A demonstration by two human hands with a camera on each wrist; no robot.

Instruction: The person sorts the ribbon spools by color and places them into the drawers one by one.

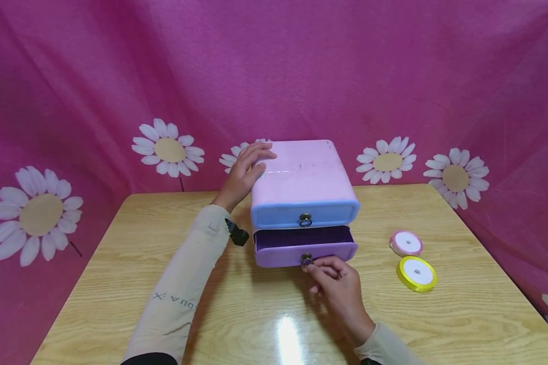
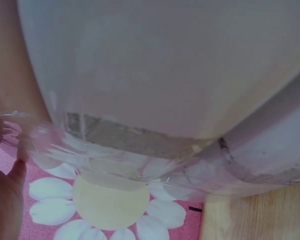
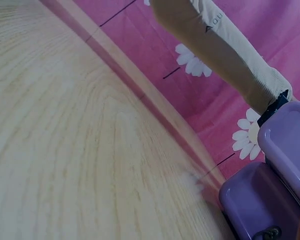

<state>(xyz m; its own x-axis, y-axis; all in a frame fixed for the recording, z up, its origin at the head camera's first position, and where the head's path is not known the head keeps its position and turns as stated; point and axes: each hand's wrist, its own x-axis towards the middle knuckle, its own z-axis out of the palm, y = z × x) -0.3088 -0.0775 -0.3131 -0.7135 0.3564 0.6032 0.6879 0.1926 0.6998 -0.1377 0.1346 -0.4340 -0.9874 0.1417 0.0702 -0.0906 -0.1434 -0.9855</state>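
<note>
A small chest of drawers (image 1: 303, 175) with a pink top stands on the table. Its blue upper drawer (image 1: 278, 215) is closed, and the purple drawer (image 1: 274, 257) below is pulled partway out, showing a dark inside. My right hand (image 1: 340, 289) pinches that drawer's ring pull (image 1: 307, 259) between thumb and fingers. In the right wrist view, a darker purple drawer front (image 3: 255, 200) with its own ring shows lower down. My left hand (image 1: 244, 175) rests on the top's left edge, fingers spread over it. The left wrist view shows the chest's pale side (image 2: 140, 75) up close.
To the right lie a pink-edged ribbon spool (image 1: 406, 243) and a yellow ribbon spool (image 1: 416, 274). The wooden table (image 1: 164, 223) ends at a pink cloth backdrop (image 1: 301, 66) with daisies. A black strap end (image 1: 239, 236) sticks out from the left sleeve beside the chest.
</note>
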